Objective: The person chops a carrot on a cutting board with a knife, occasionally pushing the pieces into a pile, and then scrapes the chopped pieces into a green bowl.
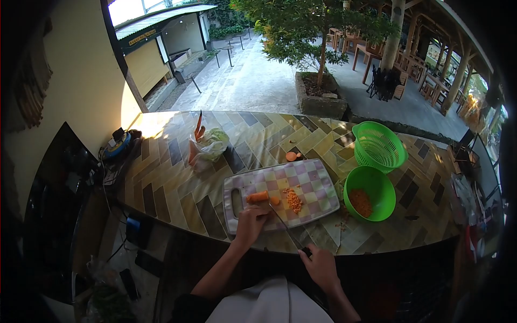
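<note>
My right hand point(320, 267) is wrapped round the dark handle of a knife point(285, 226), whose blade slants up and left over the cutting board's near edge. Close to the blade's tip, my left hand point(250, 222) has its fingers curled together; what they hold, if anything, is hidden. Just beyond these fingers, a peeled carrot piece point(257, 197) lies on the pink-and-white checked cutting board point(318, 202). A carrot slice point(274, 200) rests beside the blade. Further right on the board is a small heap of diced carrot point(293, 200).
A green bowl point(385, 185) holding orange bits stands right of the board, with a green colander point(371, 129) behind it. Carrot pieces point(291, 156) lie beyond the board. Back left sits a plastic bag of vegetables point(212, 145). Scraps point(343, 218) litter the tiled table point(177, 196).
</note>
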Available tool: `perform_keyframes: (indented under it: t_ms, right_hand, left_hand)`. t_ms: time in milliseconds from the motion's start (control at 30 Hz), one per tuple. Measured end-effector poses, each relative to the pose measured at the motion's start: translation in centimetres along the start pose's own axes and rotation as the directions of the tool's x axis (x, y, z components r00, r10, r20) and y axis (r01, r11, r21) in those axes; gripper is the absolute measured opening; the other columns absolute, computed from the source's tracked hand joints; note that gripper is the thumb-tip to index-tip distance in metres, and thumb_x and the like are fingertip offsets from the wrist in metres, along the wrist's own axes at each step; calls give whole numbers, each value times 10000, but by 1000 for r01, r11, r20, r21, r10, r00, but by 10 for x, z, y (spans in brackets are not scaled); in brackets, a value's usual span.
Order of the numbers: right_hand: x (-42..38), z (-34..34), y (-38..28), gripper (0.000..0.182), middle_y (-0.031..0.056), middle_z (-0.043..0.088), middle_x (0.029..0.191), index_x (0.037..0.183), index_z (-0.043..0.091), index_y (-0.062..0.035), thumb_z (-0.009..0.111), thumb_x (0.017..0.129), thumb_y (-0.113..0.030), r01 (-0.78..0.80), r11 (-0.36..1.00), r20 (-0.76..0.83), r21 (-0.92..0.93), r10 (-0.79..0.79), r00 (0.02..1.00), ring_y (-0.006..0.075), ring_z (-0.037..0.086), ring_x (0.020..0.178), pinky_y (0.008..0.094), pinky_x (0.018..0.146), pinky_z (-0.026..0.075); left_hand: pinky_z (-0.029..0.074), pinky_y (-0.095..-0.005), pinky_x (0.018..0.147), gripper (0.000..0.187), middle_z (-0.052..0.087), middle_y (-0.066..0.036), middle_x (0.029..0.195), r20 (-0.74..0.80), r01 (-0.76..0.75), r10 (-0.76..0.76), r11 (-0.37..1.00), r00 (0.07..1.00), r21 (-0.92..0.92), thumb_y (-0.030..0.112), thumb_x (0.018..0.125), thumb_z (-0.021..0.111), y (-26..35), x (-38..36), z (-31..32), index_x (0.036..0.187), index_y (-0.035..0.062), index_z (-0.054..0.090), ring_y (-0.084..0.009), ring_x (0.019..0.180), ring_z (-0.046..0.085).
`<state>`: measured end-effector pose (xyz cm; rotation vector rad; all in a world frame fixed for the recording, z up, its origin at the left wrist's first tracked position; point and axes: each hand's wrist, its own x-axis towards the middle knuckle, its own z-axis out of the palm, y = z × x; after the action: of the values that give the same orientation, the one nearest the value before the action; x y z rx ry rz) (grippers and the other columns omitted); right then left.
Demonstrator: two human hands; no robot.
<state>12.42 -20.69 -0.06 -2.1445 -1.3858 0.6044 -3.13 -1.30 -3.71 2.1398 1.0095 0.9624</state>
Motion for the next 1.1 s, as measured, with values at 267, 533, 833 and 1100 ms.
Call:
perform_keyframes:
  t_ms: [267, 533, 833, 1100]
  right_hand:
    - [0, -3, 3, 356, 242, 635, 714, 991, 665, 15, 642, 925, -334, 23, 1000, -1, -1, -23, 1000, 431, 643, 744, 478, 650, 479]
    - [-1, -17, 5, 365, 242, 618, 689, 1009, 644, 10, 600, 953, -348, 21, 1000, 73, -8, -20, 997, 437, 632, 723, 495, 640, 466]
    - [3, -19, 7, 334, 253, 614, 702, 974, 588, 2, 565, 976, -332, 74, 994, 136, -86, -62, 989, 454, 625, 742, 525, 656, 462]
    - [9, -23, -3, 281, 247, 629, 699, 1017, 482, -32, 509, 1008, -311, 113, 958, 262, -264, -42, 964, 464, 630, 720, 555, 641, 479]
  left_hand:
    - [524, -398, 785, 159, 704, -164, 871, -62, 25, -24, 1000, 998, 13, -9, 733, 687, -6, -5, 8, 880, -5, 747, -339, 845, 672]
    - [523, -395, 783, 168, 693, -129, 847, -99, 97, -86, 989, 991, 116, 3, 703, 688, 0, -9, 6, 851, 61, 743, -315, 885, 657]
    - [522, -401, 794, 162, 699, -109, 864, -150, -71, 95, 985, 984, 156, 8, 710, 733, -4, -19, 14, 872, 18, 731, -301, 903, 647]
    - [534, -390, 793, 146, 707, -125, 902, -129, -70, 89, 986, 988, 151, -3, 751, 724, 7, -22, 12, 896, -5, 731, -306, 898, 660]
